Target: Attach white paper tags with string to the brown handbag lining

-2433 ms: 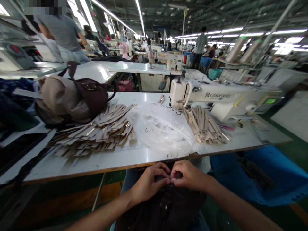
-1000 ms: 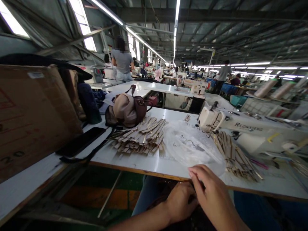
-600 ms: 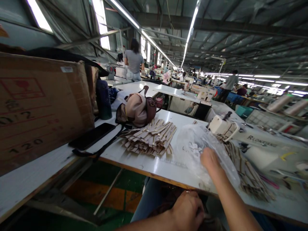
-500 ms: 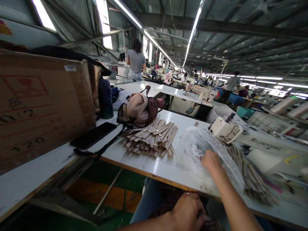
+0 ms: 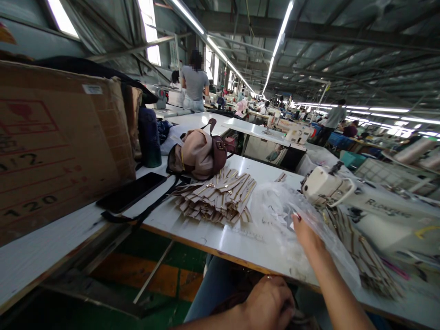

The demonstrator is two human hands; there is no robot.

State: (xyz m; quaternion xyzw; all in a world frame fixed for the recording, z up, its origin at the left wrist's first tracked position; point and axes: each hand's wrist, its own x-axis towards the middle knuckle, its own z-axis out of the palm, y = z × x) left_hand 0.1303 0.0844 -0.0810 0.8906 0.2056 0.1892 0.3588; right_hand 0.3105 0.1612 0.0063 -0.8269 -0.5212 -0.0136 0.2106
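Observation:
My right hand (image 5: 308, 233) is over a clear plastic bag (image 5: 271, 201) on the white table, its fingers pinched together. A small dark reddish spot and a bit of white show at the fingertips; what they hold, if anything, is too small to name. My left hand (image 5: 270, 300) is closed low at the table's front edge, above my lap, with dark brownish material under it. Whatever its curled fingers hold is hidden. Left of the bag lies a pile of beige zippers (image 5: 220, 197) with gold-coloured teeth. Another bundle of zippers (image 5: 360, 252) lies to the right.
A sewing machine (image 5: 374, 201) stands at the right. A beige and maroon bag (image 5: 197, 153) sits behind the zipper pile. At left are a black phone (image 5: 132, 191), a dark bottle (image 5: 150, 137) and a large cardboard box (image 5: 62, 151). People stand farther back.
My right hand has shifted slightly right and its fingertips now show more clearly above the plastic bag. The left hand stays closed in nearly the same place. The view has shifted slightly.

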